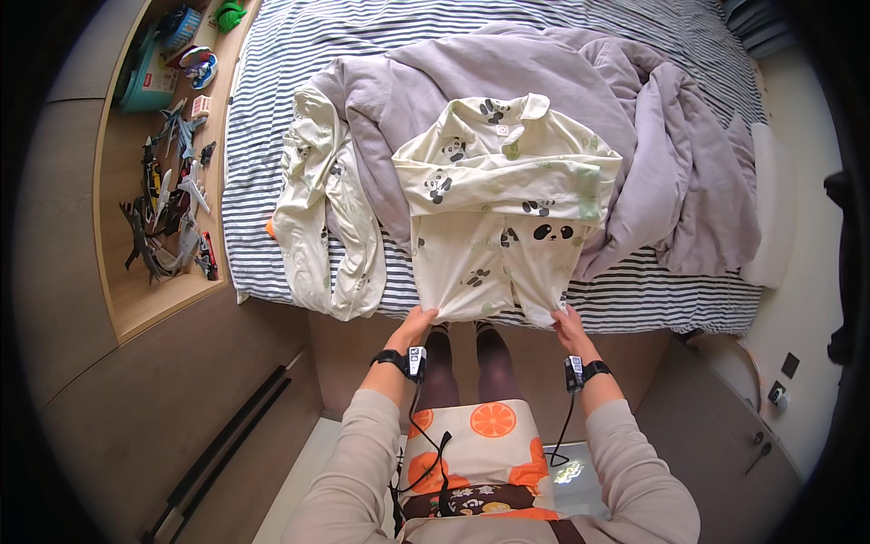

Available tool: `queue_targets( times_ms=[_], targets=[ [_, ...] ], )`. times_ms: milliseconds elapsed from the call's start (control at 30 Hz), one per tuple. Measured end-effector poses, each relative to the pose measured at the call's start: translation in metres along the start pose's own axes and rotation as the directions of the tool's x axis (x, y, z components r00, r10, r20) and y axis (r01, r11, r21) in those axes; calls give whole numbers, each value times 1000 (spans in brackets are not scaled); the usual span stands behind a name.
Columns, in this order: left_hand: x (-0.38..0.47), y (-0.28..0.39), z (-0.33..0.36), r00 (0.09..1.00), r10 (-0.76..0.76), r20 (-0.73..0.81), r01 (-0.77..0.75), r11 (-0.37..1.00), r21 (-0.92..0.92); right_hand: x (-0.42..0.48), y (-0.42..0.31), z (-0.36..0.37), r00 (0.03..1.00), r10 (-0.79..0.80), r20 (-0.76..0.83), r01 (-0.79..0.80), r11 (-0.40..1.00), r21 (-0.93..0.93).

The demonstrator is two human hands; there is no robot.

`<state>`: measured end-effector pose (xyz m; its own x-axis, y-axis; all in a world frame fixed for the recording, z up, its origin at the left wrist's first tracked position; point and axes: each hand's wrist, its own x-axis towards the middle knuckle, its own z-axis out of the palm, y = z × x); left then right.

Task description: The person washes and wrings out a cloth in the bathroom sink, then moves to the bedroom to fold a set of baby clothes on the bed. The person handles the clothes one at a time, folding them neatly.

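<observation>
A cream panda-print pajama shirt (pixel 469 251) lies spread on the bed, its collar pointing away from me. At least one sleeve (pixel 503 183) is folded across its chest. My left hand (pixel 413 325) pinches the hem at its left corner, by the bed's near edge. The right corner of the hem is held by my right hand (pixel 569 322). To the left lie matching panda-print pajama pants (pixel 326 217), loosely crumpled with the legs toward me.
A rumpled mauve quilt (pixel 462 61) covers much of the striped sheet (pixel 265 75) behind the shirt. On the left, a wooden shelf niche (pixel 163 299) holds several toy planes (pixel 194 187) and a teal bin (pixel 146 81). A wall socket (pixel 777 393) is at right.
</observation>
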<state>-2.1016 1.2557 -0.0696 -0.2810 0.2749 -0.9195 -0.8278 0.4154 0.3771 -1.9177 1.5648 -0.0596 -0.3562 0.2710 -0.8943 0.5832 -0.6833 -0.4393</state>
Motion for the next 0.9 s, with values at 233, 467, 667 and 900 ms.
queue_targets(
  times_ms=[233, 467, 667, 900],
  targets=[
    [-33, -5, -26, 973, 126, 194, -38, 914, -405, -46, -11, -18, 999, -29, 42, 24, 991, 129],
    [-56, 5, -31, 960, 11, 281, 73, 955, -287, -48, 7, -19, 988, -124, -97, 113, 987, -117],
    [-74, 33, -43, 893, -67, 445, 126, 987, -105, -60, -11, -21, 993, -41, -106, -18, 864, -503],
    [-97, 119, -56, 848, -93, 522, 139, 989, -49, -99, -121, -21, 959, 188, 210, -99, 923, -372]
  ],
)
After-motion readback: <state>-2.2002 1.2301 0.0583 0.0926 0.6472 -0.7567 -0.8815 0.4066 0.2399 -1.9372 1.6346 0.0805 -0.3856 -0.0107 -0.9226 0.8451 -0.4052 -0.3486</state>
